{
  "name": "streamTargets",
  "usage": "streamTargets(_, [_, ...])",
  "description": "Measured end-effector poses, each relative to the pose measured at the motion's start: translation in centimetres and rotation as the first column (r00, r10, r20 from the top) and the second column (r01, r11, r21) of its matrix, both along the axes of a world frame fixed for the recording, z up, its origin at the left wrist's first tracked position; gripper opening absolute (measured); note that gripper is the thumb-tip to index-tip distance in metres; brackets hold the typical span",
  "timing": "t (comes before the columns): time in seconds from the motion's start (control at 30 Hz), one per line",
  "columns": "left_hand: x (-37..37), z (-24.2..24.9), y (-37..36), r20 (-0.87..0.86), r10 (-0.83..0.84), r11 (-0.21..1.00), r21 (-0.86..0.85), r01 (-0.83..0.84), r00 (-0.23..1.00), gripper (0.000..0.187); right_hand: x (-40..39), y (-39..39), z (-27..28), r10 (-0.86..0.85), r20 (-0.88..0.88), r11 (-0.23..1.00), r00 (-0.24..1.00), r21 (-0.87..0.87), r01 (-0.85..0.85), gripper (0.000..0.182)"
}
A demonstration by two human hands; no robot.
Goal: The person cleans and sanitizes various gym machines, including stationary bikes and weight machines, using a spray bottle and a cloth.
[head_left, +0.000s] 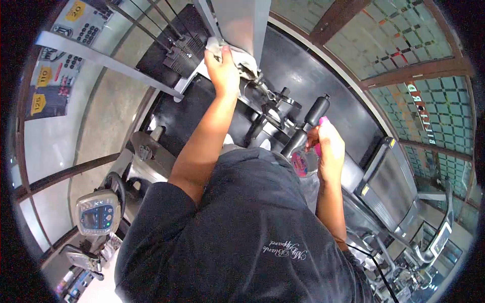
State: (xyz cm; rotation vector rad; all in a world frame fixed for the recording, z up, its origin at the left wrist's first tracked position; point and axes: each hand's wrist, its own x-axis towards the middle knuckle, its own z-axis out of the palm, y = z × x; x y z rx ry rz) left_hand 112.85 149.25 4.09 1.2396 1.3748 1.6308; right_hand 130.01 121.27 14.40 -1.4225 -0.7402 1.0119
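Note:
My left hand (pixel 223 70) is closed on a whitish cloth (pixel 243 61), which lies bunched against a grey metal upright (pixel 242 25) of a gym machine. On the right, my right hand (pixel 329 146) grips a clear spray bottle (pixel 304 162) with a pink top and a pink and blue label. The bottle hangs beside a black foam roller (pixel 317 110) of the machine. Metal links and a chain (pixel 265 91) show between the two hands.
A weight stack with rods (pixel 184 50) stands beyond the left hand. An exercise console (pixel 97 218) is at the left, a treadmill (pixel 389 182) at the right. Glass panels (pixel 419 101) run along the right side, and posters (pixel 60 65) show at the upper left.

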Motion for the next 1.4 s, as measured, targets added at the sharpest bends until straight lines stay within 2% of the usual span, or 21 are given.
streamTargets(0.03, [-0.7,-0.1,0.4,-0.077,-0.078,0.995,-0.076,0.072,0.994,0.033,-0.1,0.2,0.0,0.006,-0.015,1.0,1.0,0.022,-0.006,0.034])
streamTargets(0.13, [0.4,-2.0,-0.3,-0.403,0.073,0.997,0.006,-0.077,0.912,0.05,-0.6,0.5,0.2,-0.023,-0.037,1.0,0.999,0.014,0.024,0.035])
streamTargets(0.2, [0.9,-4.0,-1.1,-0.277,-0.071,0.977,-0.215,0.011,0.958,0.062,-0.5,0.5,0.4,-0.018,-0.038,1.0,0.999,-0.001,0.018,0.035])
streamTargets(0.27, [1.3,-6.1,-1.3,-0.322,-0.148,0.935,-0.354,0.026,0.935,0.059,-0.4,0.4,0.4,-0.013,-0.034,1.0,0.999,0.003,0.013,0.036])
streamTargets(0.4, [0.9,-3.2,-1.1,-0.12,-0.145,0.964,-0.239,0.114,0.982,0.04,-0.2,0.5,0.9,-0.009,-0.027,0.999,1.0,0.032,0.01,0.036])
streamTargets(0.47, [1.1,1.7,-1.2,-0.238,0.03,0.999,-0.034,-0.039,0.971,0.027,0.0,0.5,0.8,-0.006,-0.017,0.999,1.0,0.033,0.007,0.036])
streamTargets(0.5, [0.5,3.7,-0.6,-0.112,-0.053,0.999,-0.001,0.053,0.992,0.03,0.2,0.5,0.4,0.0,-0.002,0.999,1.0,0.038,0.0,0.036])
streamTargets(0.53, [0.5,7.0,-0.7,0.14,-0.154,0.988,0.024,0.153,0.978,0.037,0.4,0.5,0.2,0.005,0.013,0.999,1.0,0.038,-0.006,0.036])
streamTargets(0.6, [0.8,13.2,-1.3,0.299,-0.187,0.977,0.159,0.144,0.936,0.034,0.1,0.7,0.5,-0.002,-0.021,0.999,1.0,0.053,0.003,0.035])
streamTargets(0.7, [0.8,12.5,0.4,0.17,-0.112,0.968,0.24,0.07,0.979,0.032,-0.4,0.8,0.7,-0.013,-0.016,0.999,1.0,0.039,0.014,0.04])
streamTargets(0.8, [1.1,9.7,-1.9,-0.163,0.02,0.988,0.157,0.006,0.986,0.032,-0.3,0.9,0.7,0.001,-0.01,0.999,1.0,0.033,0.0,0.036])
streamTargets(0.83, [1.2,6.4,-1.7,-0.234,0.028,0.991,0.136,0.005,0.972,0.029,-0.2,0.8,0.6,0.006,-0.014,1.0,1.0,0.031,-0.005,0.034])
streamTargets(0.9, [1.0,1.0,-2.0,-0.189,-0.047,0.994,0.087,0.064,0.981,0.027,-0.4,0.6,0.8,0.002,-0.023,0.999,1.0,0.036,-0.001,0.035])
streamTargets(1.0, [1.1,2.4,-1.2,-0.053,-0.089,0.99,0.101,0.094,0.995,0.026,-0.1,0.5,0.9,0.004,0.01,0.999,1.0,0.039,-0.004,0.036])
streamTargets(1.03, [1.1,4.8,-1.4,-0.007,-0.093,0.988,0.125,0.094,0.996,0.026,0.0,0.4,0.9,0.004,0.026,0.999,1.0,0.033,-0.005,0.037])
streamTargets(1.07, [1.0,9.0,-1.8,-0.121,-0.054,0.99,0.12,0.068,0.991,0.026,-0.1,0.4,1.0,-0.011,0.018,0.999,1.0,0.044,0.01,0.037])
streamTargets(1.17, [1.1,16.2,-0.2,0.057,-0.073,0.953,0.3,0.053,0.996,0.023,-0.7,0.7,1.2,-0.03,0.003,0.998,1.0,0.061,0.03,0.039])
streamTargets(1.23, [1.3,19.5,0.1,0.012,-0.011,0.917,0.399,0.005,1.0,0.023,-0.7,0.9,1.5,-0.019,0.018,0.999,1.0,0.05,0.018,0.041])
streamTargets(1.33, [0.9,18.1,-0.2,-0.114,0.075,0.92,0.39,-0.024,0.991,0.024,-0.6,0.9,1.1,0.014,0.02,0.999,1.0,0.045,-0.015,0.04])
streamTargets(1.37, [0.7,16.3,-0.4,-0.221,0.168,0.902,0.427,-0.06,0.961,0.023,-0.6,0.9,1.2,0.016,0.004,0.998,1.0,0.054,-0.016,0.039])
streamTargets(1.4, [0.9,13.4,-0.3,-0.109,0.065,0.938,0.346,-0.023,0.992,0.022,-0.6,1.0,1.1,0.017,0.002,0.998,1.0,0.059,-0.017,0.04])
